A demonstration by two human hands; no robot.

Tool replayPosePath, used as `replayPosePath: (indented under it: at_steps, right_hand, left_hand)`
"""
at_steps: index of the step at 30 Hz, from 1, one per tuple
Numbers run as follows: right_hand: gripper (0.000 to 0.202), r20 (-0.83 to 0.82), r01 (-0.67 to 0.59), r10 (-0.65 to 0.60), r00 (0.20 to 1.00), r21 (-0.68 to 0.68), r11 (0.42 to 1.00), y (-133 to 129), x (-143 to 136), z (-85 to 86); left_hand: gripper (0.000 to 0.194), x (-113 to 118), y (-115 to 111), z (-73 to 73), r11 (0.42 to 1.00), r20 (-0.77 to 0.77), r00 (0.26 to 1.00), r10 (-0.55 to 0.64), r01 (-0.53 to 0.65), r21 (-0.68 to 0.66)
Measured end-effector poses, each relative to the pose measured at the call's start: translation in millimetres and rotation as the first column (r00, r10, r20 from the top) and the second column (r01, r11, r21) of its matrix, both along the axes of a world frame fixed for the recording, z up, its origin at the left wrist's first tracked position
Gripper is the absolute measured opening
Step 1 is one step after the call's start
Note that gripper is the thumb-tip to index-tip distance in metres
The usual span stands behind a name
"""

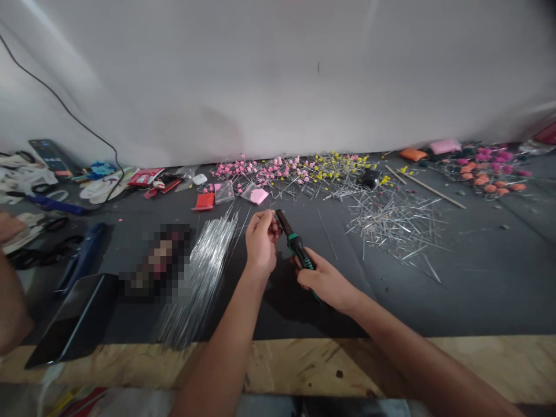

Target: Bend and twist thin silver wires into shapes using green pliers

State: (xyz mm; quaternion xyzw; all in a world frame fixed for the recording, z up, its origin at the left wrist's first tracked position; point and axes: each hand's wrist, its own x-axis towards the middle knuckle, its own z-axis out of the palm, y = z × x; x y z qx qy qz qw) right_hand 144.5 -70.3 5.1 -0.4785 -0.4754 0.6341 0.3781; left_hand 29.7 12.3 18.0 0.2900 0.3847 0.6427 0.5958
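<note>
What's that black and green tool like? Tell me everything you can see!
The tool has a black grip with green trim and pale lettering, a green band, and a dull, dark head that looks like metal. It slants above the dark tabletop, head toward the picture's upper left. The right hand holds the grip; the head is beside the left hand, though whether they touch is unclear.

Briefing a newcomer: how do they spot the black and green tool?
At the middle of the dark grey tabletop, the bare right hand grips a black and green tool, its dark metal end beside the left hand. Thick, with a green collar, it stands apart from the thin silver wires.
</note>
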Motion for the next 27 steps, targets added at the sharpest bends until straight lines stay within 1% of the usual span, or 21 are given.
replayPosePath:
  at_steps: [3, 6, 8, 14, 19, 22, 27]
  right_hand:
    - [0.017, 0.002, 0.009, -0.009, 1.000, 0.008, 1.000, -1, -1, 1.2]
    - [0.015, 0.006, 0.026, -0.026, 1.000, -0.006, 1.000, 0, -1, 1.3]
    - [0.014, 0.005, 0.032, -0.032, 0.999, -0.011, 0.999, 0, -1, 0.8]
    - [0.014, -0.001, 0.028, -0.028, 1.000, -0.009, 1.000, 0, -2, -0.9]
    - [0.020, 0.001, 0.041, -0.041, 0.999, -0.008, 0.999, 0, -1, -2.0]
    - [0.020, 0.003, 0.052, -0.052, 0.999, -0.031, 0.998, 0, -1, -1.8]
    - [0.022, -0.015, 0.057, -0.058, 0.998, -0.057, 0.997, 0, 0, -0.4]
  left_hand:
    - [0.019, 0, -1, 0.3, 0.999, 0.026, 1.000, 0.013, -0.012, -0.036]
    - [0.023, 1, -4, 1.0, 0.996, 0.024, 0.998, 0.054, -0.052, -0.078]
    - [0.025, 2, -5, 2.8, 0.993, 0.031, 0.998, 0.056, -0.053, -0.106]
    - [0.017, 1, -7, 14.3, 0.979, 0.148, 0.989, -0.009, 0.039, -0.200]
    - [0.014, 4, -2, 21.6, 0.962, 0.241, 0.970, -0.034, 0.097, -0.255]
    - [0.015, 6, 2, 24.7, 0.944, 0.239, 0.970, -0.036, 0.111, -0.311]
    - [0.017, 7, 5, 29.0, 0.921, 0.226, 0.973, -0.054, 0.136, -0.364]
